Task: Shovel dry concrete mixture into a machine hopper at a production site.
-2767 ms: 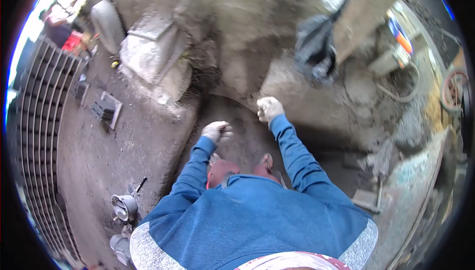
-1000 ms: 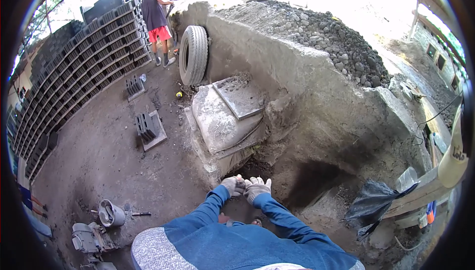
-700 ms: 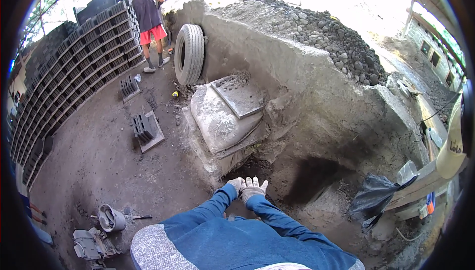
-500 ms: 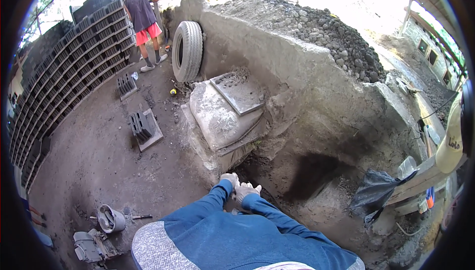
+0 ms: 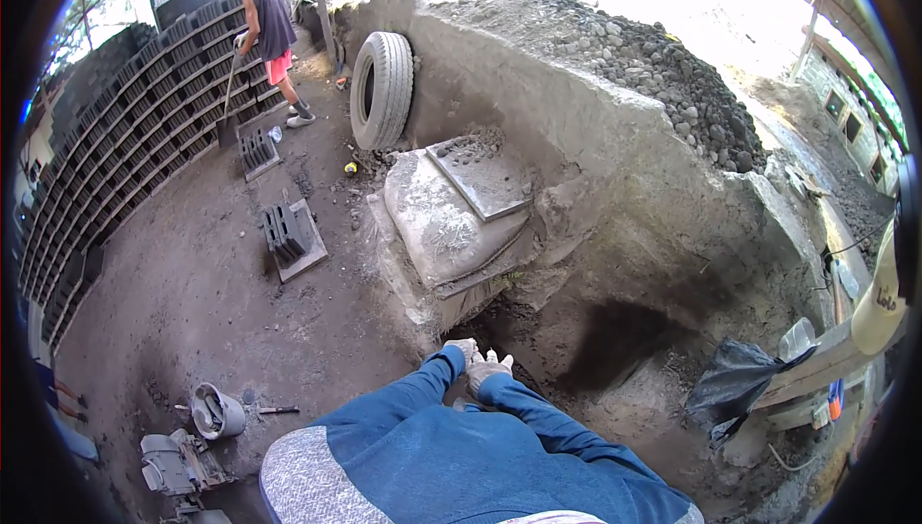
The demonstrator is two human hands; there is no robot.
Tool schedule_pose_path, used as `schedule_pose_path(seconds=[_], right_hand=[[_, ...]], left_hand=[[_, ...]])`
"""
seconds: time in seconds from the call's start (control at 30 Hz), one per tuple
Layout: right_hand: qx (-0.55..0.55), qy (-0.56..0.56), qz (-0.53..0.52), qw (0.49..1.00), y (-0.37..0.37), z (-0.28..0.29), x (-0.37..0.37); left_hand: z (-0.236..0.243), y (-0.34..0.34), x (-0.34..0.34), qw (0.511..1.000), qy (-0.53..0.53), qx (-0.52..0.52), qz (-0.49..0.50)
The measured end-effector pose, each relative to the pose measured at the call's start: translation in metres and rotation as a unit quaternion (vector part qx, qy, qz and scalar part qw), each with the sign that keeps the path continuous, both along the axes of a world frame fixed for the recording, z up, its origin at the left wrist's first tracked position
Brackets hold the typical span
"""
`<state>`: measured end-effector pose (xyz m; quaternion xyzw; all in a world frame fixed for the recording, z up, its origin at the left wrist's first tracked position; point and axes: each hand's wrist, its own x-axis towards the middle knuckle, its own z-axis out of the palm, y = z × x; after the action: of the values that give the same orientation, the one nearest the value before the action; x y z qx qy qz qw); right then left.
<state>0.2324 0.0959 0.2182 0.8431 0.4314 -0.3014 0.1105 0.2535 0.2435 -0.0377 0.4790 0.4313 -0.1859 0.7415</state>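
Note:
Both my hands wear pale, dirty work gloves and meet in front of me, beside the low concrete ledge. My left hand [image 5: 463,348] is closed, its knuckles up; what it grips, if anything, is hidden. Close against it, my right hand [image 5: 488,373] shows fingers partly spread, with nothing visible in them. Beyond my hands, a full, dusty sack [image 5: 432,226] lies on the ledge. A flat, dusty board [image 5: 480,178] rests on the sack. Right of my hands is a patch of dark material [image 5: 615,341] at the foot of the wall.
Stacked dark blocks [image 5: 144,140] line the left. Another person [image 5: 274,29] stands there with a shovel [image 5: 230,106]. Blocks on boards [image 5: 283,236] sit on the ground near a tire [image 5: 389,92]. A bucket [image 5: 230,415] stands lower left; a wooden beam [image 5: 816,370] juts from the right.
The other person has turned toward the stacked blocks and now visibly holds a shovel. My view has shifted slightly. My hands remain together, the right hand's fingers slightly changed.

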Motion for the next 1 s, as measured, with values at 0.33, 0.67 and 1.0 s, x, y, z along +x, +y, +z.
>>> schedule_pose_path(seconds=[0.33, 0.67, 1.0], right_hand=[[0.062, 0.041, 0.11, 0.991, -0.006, 0.004, 0.005], [0.11, -0.054, 0.15, 0.981, -0.01, -0.046, 0.011], [0.125, 0.129, 0.244, 0.953, -0.011, 0.024, 0.002]], left_hand=[[0.074, -0.007, -0.016, 0.877, -0.115, 0.353, -0.306], [0.071, -0.016, -0.012, 0.834, -0.001, 0.416, -0.363], [0.093, -0.028, -0.023, 0.993, -0.037, 0.024, -0.113]])
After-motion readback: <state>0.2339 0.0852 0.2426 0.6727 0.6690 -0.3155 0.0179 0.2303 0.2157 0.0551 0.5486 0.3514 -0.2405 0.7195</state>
